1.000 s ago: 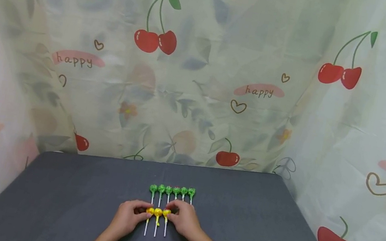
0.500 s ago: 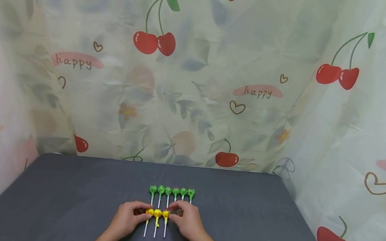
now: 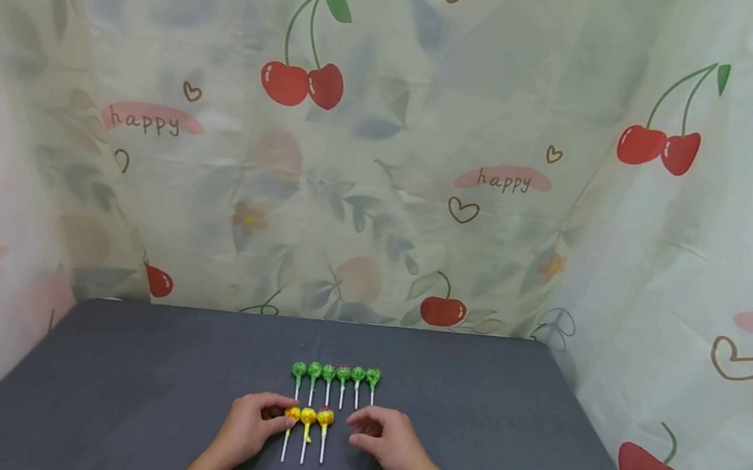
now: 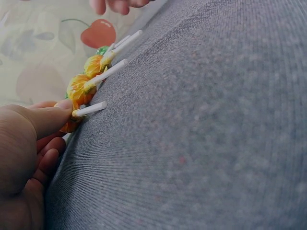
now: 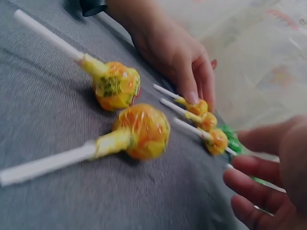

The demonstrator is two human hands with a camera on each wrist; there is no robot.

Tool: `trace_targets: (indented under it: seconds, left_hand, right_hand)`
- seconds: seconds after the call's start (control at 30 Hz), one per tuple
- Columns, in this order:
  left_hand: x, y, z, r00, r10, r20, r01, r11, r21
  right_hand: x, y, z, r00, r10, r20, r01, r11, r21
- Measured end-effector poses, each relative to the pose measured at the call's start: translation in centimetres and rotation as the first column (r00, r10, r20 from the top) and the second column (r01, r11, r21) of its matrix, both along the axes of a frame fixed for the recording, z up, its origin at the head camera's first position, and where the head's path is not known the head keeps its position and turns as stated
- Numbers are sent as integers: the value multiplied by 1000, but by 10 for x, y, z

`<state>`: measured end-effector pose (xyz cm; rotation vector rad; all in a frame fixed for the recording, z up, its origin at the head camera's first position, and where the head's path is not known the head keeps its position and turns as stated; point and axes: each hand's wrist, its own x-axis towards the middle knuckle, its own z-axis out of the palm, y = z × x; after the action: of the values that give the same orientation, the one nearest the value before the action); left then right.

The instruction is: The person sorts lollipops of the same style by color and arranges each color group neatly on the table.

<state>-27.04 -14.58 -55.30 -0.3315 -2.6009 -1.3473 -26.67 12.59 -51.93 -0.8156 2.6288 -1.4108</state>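
Three yellow lollipops lie side by side in the head view, white sticks toward me. My left hand (image 3: 247, 422) pinches the candy of the leftmost yellow lollipop (image 3: 293, 413), its thumb over the wrapper in the left wrist view. Beside it are the middle yellow lollipop (image 3: 308, 416) and the right yellow lollipop (image 3: 325, 418), neither held. My right hand (image 3: 388, 441) is just right of that last one, apart from it, with relaxed, parted fingers and nothing between them. Behind them runs a row of several green lollipops (image 3: 328, 374), sticks also toward me.
Nearer to me lie two more yellow lollipops, a left one (image 5: 143, 132) and a right one (image 5: 116, 86), large in the right wrist view. Everything rests on a dark grey cloth-covered table (image 3: 139, 378). A cherry-print curtain (image 3: 375, 153) surrounds its back and sides.
My right hand has let go of the right yellow lollipop and moved away to the right. The left hand stays on the leftmost one, and the lollipops keep their places.
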Motion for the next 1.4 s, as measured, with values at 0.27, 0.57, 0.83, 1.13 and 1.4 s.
trace_targets:
  seconds: [0.27, 0.57, 0.83, 1.13, 1.4]
  left_hand:
    - [1, 1, 0, 1000, -1, -7, 1, 1000, -3]
    - [2, 1, 0, 1000, 0, -7, 0, 1000, -1]
    - [1, 0, 0, 1000, -6, -7, 6, 1000, -7]
    - [0, 0, 1, 1000, -5, -9, 5, 1000, -6]
    - [0, 0, 0, 1000, 4, -14, -4, 1000, -9]
  right_hand:
    - [15, 21, -6, 958, 249, 141, -248, 968, -23]
    - [25, 26, -8, 913, 402, 63, -403, 915, 11]
    - [27, 22, -2, 879, 476, 14, -472, 867, 157]
    - [25, 17, 8, 873, 475, 112, -488, 853, 185]
    - [16, 11, 8, 950, 291, 115, -308, 934, 181]
